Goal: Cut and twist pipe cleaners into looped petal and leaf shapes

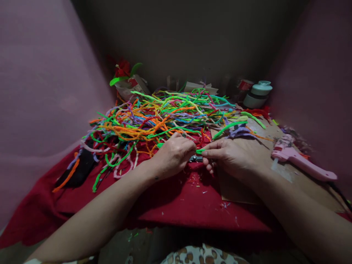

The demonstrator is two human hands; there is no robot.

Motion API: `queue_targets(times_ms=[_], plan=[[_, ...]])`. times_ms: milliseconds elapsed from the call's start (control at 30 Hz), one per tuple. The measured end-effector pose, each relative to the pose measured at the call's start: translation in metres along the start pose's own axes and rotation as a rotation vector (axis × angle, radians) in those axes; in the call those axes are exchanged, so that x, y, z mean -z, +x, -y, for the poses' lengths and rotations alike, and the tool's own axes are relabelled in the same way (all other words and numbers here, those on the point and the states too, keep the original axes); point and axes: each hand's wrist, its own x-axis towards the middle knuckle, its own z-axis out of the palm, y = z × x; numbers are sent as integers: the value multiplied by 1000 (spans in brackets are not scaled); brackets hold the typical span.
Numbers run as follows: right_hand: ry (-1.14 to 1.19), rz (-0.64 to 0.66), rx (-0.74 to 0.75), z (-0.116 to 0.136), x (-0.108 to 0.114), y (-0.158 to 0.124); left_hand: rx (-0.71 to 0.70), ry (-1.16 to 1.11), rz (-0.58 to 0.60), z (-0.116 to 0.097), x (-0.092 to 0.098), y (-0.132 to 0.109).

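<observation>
A short green pipe cleaner (200, 151) runs between my two hands near the middle of the table. My left hand (176, 153) is closed round one end, its knuckles upward and its fingertips mostly hidden. On the other end, the thumb and forefinger of my right hand (229, 156) press together in a pinch. Just below the pipe cleaner, a small dark metal tool (195, 158) lies partly covered by my hands; its kind does not show clearly. Beyond my hands spreads a big tangled heap of coloured pipe cleaners (165, 117).
At the right, a pink glue gun (305, 163) rests on a brown board (239, 190). A teal-lidded bottle (258, 93) stands at the back right. Red cloth (176, 209) with small scraps covers the table. A red-and-green pipe-cleaner piece (123, 71) stands at the back left.
</observation>
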Motion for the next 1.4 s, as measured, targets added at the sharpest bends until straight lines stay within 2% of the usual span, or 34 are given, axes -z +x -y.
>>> queue_targets(times_ms=[200, 300, 433, 700, 900, 1033, 1133, 1300, 1400], plan=[[148, -90, 125, 4, 2, 0, 367, -227, -83, -4, 8, 2], [249, -89, 95, 1, 2, 4, 424, -296, -114, -4, 7, 3], [328, -85, 140, -6, -5, 7, 378, -218, -149, -6, 3, 3], [343, -233, 212, -13, -18, 10, 209, -10, -204, -12, -4, 1], [587, -234, 13, -13, -24, 10, 212, 63, -242, -13, -12, 1], [625, -278, 2, -13, -27, 7, 237, 88, -259, -15, -14, 1], [577, -289, 68, -16, -29, 5, 250, 98, -251, -16, -14, 1], [226, -344, 275, -20, -30, 1, 263, 79, -243, -18, -13, 0], [237, -379, 268, -19, -31, 1, 253, 77, -232, -18, -13, 0]])
